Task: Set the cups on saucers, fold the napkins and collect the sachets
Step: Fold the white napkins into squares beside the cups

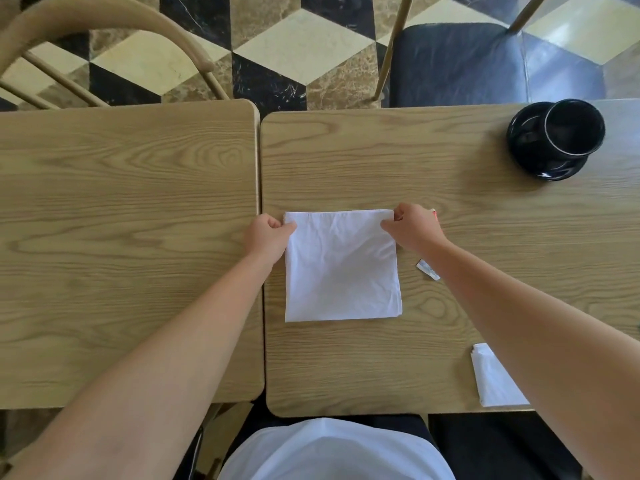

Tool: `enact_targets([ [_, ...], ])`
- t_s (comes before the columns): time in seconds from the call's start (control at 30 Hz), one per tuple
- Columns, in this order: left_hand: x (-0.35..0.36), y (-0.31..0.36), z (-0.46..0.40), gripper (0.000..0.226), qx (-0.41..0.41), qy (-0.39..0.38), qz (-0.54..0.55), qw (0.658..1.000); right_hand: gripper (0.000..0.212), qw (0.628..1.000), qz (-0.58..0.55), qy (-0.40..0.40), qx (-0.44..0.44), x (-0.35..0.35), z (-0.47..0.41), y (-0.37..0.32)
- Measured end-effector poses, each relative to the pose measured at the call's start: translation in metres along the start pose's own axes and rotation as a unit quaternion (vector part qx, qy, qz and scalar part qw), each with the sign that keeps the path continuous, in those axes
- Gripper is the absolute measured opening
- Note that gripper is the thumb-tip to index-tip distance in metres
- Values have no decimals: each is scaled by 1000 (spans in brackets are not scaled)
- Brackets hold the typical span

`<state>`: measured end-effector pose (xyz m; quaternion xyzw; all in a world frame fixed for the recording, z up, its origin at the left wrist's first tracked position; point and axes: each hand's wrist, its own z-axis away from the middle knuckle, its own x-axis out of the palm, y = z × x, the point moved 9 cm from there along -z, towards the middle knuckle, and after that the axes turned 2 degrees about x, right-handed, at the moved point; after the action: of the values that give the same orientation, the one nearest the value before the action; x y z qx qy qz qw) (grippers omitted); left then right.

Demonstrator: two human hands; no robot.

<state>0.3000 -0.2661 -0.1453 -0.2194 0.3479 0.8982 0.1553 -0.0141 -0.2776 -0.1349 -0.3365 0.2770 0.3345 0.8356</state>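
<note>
Lit brightly and evenly, with soft daylight from the upper right. Showed pale glare on the dark chair seat (460, 64) and floor tiles (304, 46). Cast only faint shadows on the surface (450, 174). Bent straight edges near the borders; stayed sharp centrally.

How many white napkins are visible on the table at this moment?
2. One napkin lies mid-table, its far corners pinched by the left hand and right hand. A second napkin sits near the table's near edge, partly hidden by the right forearm.

Hands (341, 230) pinching napkin (343, 268) corners
</note>
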Motion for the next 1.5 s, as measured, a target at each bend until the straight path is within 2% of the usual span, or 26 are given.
enact_targets([
  [0.1, -6, -25, 31, 28, -36, -3, -30, 999, 18, 1000, -11, 22, 5, 3, 10, 8],
  [0.2, -16, -62, 75, 26, -63, 50, -22, 997, 31, 999, -22, 35, 13, 10, 22, 17],
  [0.27, -16, -87, 108, 20, -94, 93, 41, 990, 43, 997, -6, 68, -18, 7, 29, 13],
  [0.33, 7, -111, 136, 15, -180, 70, 135, 972, 52, 988, 53, 111, -94, -1, 31, -6],
  [0.37, 30, -119, 149, 15, -236, 18, 178, 955, 57, 981, 80, 112, -133, -2, 29, -18],
  [0.43, 81, -118, 175, 24, -331, -121, 262, 898, 60, 974, 122, 74, -178, 3, 22, -34],
  [0.5, 120, -106, 192, 38, -372, -207, 351, 834, 58, 972, 156, 29, -172, 12, 15, -38],
  [0.57, 138, -95, 191, 44, -370, -199, 434, 797, 55, 970, 193, 27, -144, 15, 13, -33],
  [0.63, 146, -86, 187, 37, -354, -166, 498, 774, 54, 957, 254, 32, -133, 19, 15, -28],
  [0.7, 146, -89, 184, 30, -334, -121, 512, 782, 47, 952, 279, 22, -126, 20, 21, -22],
  [0.8, 130, -96, 182, 31, -290, -80, 519, 800, 30, 968, 232, -11, -96, 17, 35, -12],
  [0.83, 123, -97, 181, 31, -276, -78, 529, 799, 23, 979, 188, -37, -68, 17, 41, -6],
  [0.9, 106, -99, 177, 29, -259, -78, 535, 800, 15, 994, 14, -107, 23, 24, 57, 13],
  [0.97, 91, -100, 177, 29, -249, -110, 510, 816, 18, 965, -183, -159, 101, 40, 80, 29],
  [1.03, 79, -103, 183, 30, -236, -171, 436, 851, 22, 934, -262, -193, 147, 56, 109, 44],
  [1.13, 62, -126, 189, 28, -224, -215, 314, 897, 14, 924, -229, -253, 173, 83, 154, 64],
  [1.23, 46, -154, 191, 28, -225, -214, 250, 917, 19, 924, -211, -243, 204, 97, 184, 93],
  [1.37, 31, -168, 186, 28, -190, -192, 218, 938, 27, 911, -203, -273, 232, 120, 226, 120],
  [1.5, 30, -177, 188, 21, -180, -187, 208, 943, 32, 889, -303, -250, 237, 141, 240, 133],
])
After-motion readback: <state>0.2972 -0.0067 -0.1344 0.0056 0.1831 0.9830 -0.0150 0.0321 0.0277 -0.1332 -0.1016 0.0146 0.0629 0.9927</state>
